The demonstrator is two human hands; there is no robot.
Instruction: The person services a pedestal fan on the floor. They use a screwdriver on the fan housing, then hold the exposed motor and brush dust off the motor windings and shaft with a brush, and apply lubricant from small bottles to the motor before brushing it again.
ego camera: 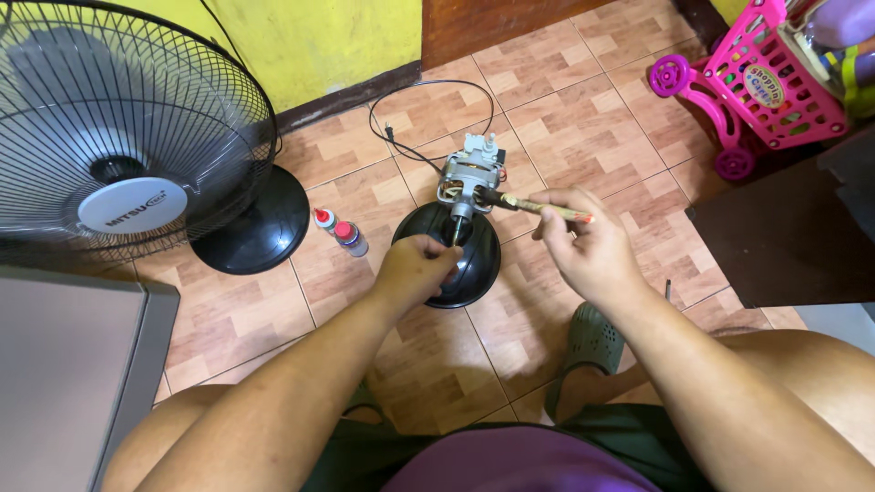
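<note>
A bare fan motor (pixel 467 175) with a black cord stands in a black dome-shaped housing (pixel 474 264) on the tiled floor. My left hand (pixel 415 269) rests on the housing's near rim, fingers closed around the motor's shaft. My right hand (pixel 583 241) grips a small brush with a wooden handle (pixel 538 207), its dark bristles touching the motor's side.
A black standing fan (pixel 128 137) on a round base (pixel 251 228) stands at left. Two small red-capped bottles (pixel 342 232) lie beside it. A pink toy cart (pixel 756 82) is at far right, a dark board (pixel 793 237) beneath it, a grey panel (pixel 73 383) at near left.
</note>
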